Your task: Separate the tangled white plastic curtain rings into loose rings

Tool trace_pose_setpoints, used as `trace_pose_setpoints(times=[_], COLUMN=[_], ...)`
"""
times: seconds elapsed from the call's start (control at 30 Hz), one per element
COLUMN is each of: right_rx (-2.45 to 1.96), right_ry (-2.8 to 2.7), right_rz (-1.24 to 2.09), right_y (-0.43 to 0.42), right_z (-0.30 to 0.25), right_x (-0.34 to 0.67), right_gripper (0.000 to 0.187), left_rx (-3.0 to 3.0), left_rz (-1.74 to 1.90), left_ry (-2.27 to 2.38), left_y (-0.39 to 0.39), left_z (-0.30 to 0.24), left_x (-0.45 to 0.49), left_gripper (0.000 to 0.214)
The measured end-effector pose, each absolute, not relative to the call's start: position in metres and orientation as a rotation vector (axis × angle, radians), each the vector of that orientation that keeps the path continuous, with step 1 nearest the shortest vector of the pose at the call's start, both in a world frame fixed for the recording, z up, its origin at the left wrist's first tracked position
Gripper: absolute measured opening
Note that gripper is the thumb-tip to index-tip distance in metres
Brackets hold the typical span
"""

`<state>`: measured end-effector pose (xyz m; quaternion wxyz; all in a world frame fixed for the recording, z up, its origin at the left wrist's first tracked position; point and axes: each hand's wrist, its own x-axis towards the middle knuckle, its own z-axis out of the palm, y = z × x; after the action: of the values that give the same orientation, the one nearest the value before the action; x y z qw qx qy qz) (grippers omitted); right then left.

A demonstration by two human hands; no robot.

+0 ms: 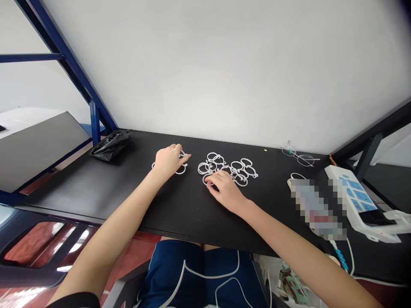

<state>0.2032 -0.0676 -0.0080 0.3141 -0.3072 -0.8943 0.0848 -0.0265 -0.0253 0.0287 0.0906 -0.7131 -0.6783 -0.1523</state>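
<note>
White plastic rings, each with a small knob or clip, lie on a black tabletop. My left hand rests over a few rings at the left, its thumb stretched away from the fingers. Parts of a white ring show beside and below that thumb; the hand covers the rest. A larger cluster of white rings spreads behind and beside my right hand. The thumb and index finger of this hand close on a white ring at the cluster's near left edge.
A crumpled black plastic bag lies at the far left. Eyeglasses sit near the wall. On the right are a blurred phone with a cable and a white power strip. Blue frame bars rise at the left.
</note>
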Motion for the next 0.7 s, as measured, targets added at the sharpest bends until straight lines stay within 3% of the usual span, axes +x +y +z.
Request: trace_pose_setpoints(times=[0.7], right_rx=[-0.648], right_ry=[-2.202], right_rz=[0.143], right_y=[-0.0717], right_z=[-0.0011], right_x=[0.1998], right_gripper=[0.016], left_rx=[-2.092], left_rz=[-0.181], left_ry=[-2.089], left_y=[-0.0296], left_z=[0.028], left_x=[-0.0249], left_gripper=[0.036])
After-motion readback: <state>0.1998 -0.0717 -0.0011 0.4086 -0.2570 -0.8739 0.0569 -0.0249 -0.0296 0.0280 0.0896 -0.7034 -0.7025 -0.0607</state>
